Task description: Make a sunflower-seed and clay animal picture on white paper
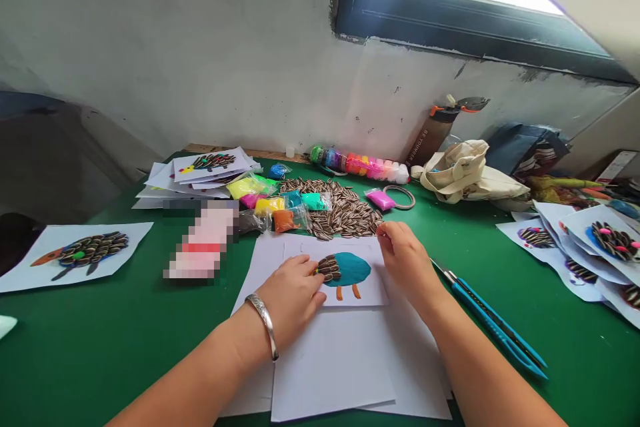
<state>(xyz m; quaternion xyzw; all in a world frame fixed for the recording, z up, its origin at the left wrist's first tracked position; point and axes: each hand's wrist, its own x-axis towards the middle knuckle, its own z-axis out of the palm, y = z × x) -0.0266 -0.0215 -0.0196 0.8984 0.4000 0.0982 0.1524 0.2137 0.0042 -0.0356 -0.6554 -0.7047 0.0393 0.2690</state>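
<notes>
Carefully, in the head view, the left hand (290,300) rested at the centre of the frame, upon the left part of a small white card (363,299). Its fingers were bent a little and lay loosely side by side, the thumb apart from them, and they were not clamped on anything. The card lay on larger white sheets (340,367) and carried a blue body (356,269), partly covered by striped seeds (330,268). The right hand (407,263), right of centre, had its fingers curled and close together near the lower right edge of the seed heap (345,210); whether a seed was between the tips, I could not tell.

In my judgement, the set seeds could come loose or go crooked if the left fingers pressed or dragged across them. The card could also slide if that hand became too light, because it lay on loose paper. A pointed blue-handled tool (500,327), just beside the right forearm, could scratch it if the arm swung outward.

As for counting, I saw one card between the two hands, one blue body, two orange legs (356,291), one bracelet (264,320), one pink packet (381,199) at the upper right of the heap, and one separate seed picture (87,253) at the left edge; the heaped seeds were too many to count
</notes>
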